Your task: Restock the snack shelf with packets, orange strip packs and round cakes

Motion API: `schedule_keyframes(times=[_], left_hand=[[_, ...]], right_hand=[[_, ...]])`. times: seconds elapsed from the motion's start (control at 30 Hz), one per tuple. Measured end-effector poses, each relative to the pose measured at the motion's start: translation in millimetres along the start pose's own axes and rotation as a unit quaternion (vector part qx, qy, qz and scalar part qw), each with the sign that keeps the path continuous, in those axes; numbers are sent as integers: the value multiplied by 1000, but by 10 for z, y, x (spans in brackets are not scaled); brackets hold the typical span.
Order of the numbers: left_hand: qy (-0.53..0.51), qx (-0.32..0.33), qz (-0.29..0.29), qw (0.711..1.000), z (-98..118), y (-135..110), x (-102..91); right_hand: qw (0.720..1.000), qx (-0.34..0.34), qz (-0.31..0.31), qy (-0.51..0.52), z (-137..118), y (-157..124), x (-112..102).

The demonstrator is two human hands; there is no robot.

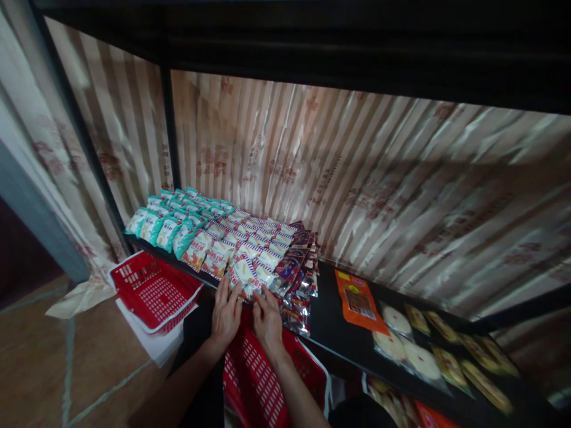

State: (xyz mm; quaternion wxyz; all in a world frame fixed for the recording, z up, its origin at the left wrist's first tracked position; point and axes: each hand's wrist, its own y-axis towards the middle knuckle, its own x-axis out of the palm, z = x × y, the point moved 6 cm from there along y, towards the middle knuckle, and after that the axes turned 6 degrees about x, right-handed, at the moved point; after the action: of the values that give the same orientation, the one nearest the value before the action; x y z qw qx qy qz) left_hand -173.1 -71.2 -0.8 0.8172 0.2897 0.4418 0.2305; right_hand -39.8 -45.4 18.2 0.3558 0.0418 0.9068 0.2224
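Note:
My left hand [226, 312] reaches to the shelf's front edge, its stretched fingers touching the lower edge of a white snack packet [242, 272]. Close beside it, my right hand [268, 321] rests its fingertips on the bottom of the neighbouring white snack packet [264, 279]. Both hands have their fingers apart and do not close round anything I can see; the fingertips' undersides are hidden. These packets front several rows of the same kind. Dark purple packets [292, 264] lie just right of them, and teal snack packets [167, 232] fill the left end.
Below the hands stands a red basket [254, 371]; another red basket [156, 291] is at the left. Further right on the black shelf [325, 309] lie an orange packet [359, 300], round white wrapped items [422, 359] and yellow packets [486, 386]. A dark upper shelf [357, 53] overhangs.

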Motion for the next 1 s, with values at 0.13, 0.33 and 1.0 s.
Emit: schedule_keyframes(times=[0.13, 0.33, 1.0], left_hand=[[-13, 0, -4, 1000, -66, 77, 23], [-21, -11, -18, 1000, -197, 190, 20], [-25, -46, -2, 999, -369, 324, 94]], right_hand=[[1000, -6, 0, -20, 27, 13, 26], [1000, -19, 4, -15, 33, 12, 24], [995, -60, -3, -75, 39, -21, 86]])
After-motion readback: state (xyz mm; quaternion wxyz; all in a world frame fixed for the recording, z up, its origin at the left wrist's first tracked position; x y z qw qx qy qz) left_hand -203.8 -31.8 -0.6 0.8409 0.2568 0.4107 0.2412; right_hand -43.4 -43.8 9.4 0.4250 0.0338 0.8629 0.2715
